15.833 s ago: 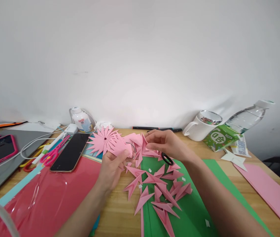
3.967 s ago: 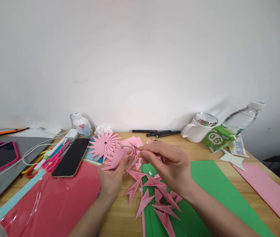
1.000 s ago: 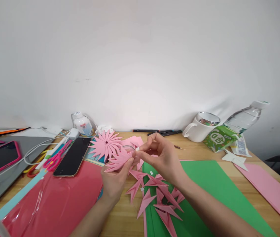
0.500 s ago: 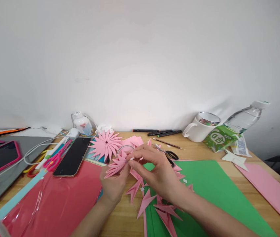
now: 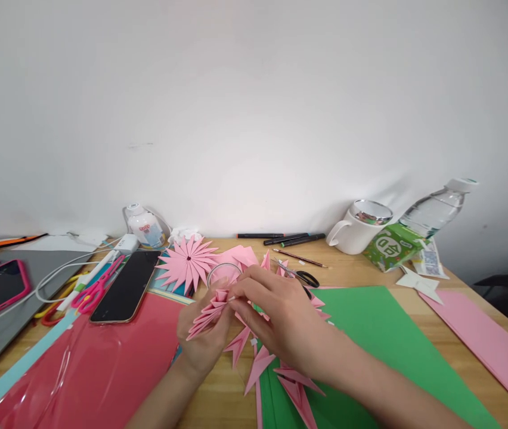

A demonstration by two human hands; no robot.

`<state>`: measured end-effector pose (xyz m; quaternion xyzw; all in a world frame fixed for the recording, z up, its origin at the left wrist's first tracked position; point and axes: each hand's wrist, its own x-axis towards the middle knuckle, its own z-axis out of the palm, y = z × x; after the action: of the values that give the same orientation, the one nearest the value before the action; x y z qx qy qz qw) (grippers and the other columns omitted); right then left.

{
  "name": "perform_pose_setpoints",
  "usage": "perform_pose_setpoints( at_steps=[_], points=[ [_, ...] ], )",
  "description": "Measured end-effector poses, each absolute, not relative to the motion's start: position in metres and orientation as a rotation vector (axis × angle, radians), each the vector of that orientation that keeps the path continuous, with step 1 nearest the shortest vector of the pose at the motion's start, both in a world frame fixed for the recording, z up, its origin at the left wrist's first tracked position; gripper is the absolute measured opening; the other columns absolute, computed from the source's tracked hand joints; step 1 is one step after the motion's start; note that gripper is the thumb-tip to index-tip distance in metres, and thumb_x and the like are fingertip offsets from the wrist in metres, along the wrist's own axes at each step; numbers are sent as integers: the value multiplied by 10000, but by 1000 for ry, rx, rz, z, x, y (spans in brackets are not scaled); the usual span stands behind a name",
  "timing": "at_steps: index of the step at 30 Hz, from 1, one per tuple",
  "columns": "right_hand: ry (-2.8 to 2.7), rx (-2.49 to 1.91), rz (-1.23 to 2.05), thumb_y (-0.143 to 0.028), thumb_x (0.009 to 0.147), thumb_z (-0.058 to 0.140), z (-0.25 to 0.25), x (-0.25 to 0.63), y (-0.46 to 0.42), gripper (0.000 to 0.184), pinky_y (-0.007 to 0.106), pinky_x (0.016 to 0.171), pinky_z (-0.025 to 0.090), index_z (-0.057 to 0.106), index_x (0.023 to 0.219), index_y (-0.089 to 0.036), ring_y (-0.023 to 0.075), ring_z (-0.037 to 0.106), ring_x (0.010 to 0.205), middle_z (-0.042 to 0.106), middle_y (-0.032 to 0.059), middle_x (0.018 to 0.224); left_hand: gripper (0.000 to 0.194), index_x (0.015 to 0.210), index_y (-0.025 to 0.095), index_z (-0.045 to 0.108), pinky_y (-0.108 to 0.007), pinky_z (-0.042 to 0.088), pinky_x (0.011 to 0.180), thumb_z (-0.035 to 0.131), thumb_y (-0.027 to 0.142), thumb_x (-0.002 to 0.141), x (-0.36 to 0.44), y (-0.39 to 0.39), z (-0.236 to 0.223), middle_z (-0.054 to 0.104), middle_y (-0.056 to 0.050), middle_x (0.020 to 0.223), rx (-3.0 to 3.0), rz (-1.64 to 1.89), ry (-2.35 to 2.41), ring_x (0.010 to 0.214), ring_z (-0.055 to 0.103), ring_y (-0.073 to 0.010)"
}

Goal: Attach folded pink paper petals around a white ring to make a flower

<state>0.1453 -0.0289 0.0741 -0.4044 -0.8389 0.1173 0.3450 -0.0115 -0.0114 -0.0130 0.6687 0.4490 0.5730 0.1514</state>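
My left hand [image 5: 203, 333] is closed around a bundle of folded pink paper pieces [image 5: 208, 314] with pointed tips fanning to the left. My right hand [image 5: 276, 316] meets it, thumb and index finger pinched at the bundle's right end; what exactly lies between those fingertips is hidden. Behind the hands lies a ring of clear tape [image 5: 223, 273]. A finished-looking pink paper pinwheel [image 5: 188, 258] rests to the left of it. Below and around my right hand several loose folded pink pieces [image 5: 260, 364] are scattered.
Green paper sheets [image 5: 370, 339] lie at right, a red folder [image 5: 133, 357] at left beside a black phone [image 5: 126, 287] and pink scissors [image 5: 97, 286]. Black-handled scissors [image 5: 307, 277], pens [image 5: 303, 240], a white mug [image 5: 359, 229], a green box [image 5: 390, 247] and a bottle [image 5: 435, 210] stand or lie toward the wall.
The paper bundle has turned in my left hand and now shows more edge-on. My right fingers have pressed closer to its end. The whole view has shifted slightly.
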Motion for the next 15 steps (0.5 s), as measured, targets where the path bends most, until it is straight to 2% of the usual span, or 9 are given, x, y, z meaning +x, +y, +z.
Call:
perform_pose_setpoints(
  at_steps=[4,8,15],
  points=[
    [-2169,-1019,346,-136,885,484,75,150,-27,163,229,576,393,617,793,-154,120,531,642,611,41,767,181,921,247,723,-214,532,575,645,188,768,-9,-14,-1,744,7,719,2061,1664,1238,576,674,-144],
    [-2050,-984,497,-77,807,547,74,151,-27,142,219,577,411,647,751,-161,109,540,608,628,19,693,165,932,224,700,-213,531,492,610,178,802,-7,-13,5,751,5,721,2267,1731,1165,502,661,-137],
    [-1859,-918,724,6,719,574,77,150,-27,164,187,570,443,603,684,-152,88,535,589,613,-19,637,176,1015,211,644,-214,545,479,582,203,851,-6,-11,8,750,3,720,2423,1839,1115,508,674,-139]
  ],
)
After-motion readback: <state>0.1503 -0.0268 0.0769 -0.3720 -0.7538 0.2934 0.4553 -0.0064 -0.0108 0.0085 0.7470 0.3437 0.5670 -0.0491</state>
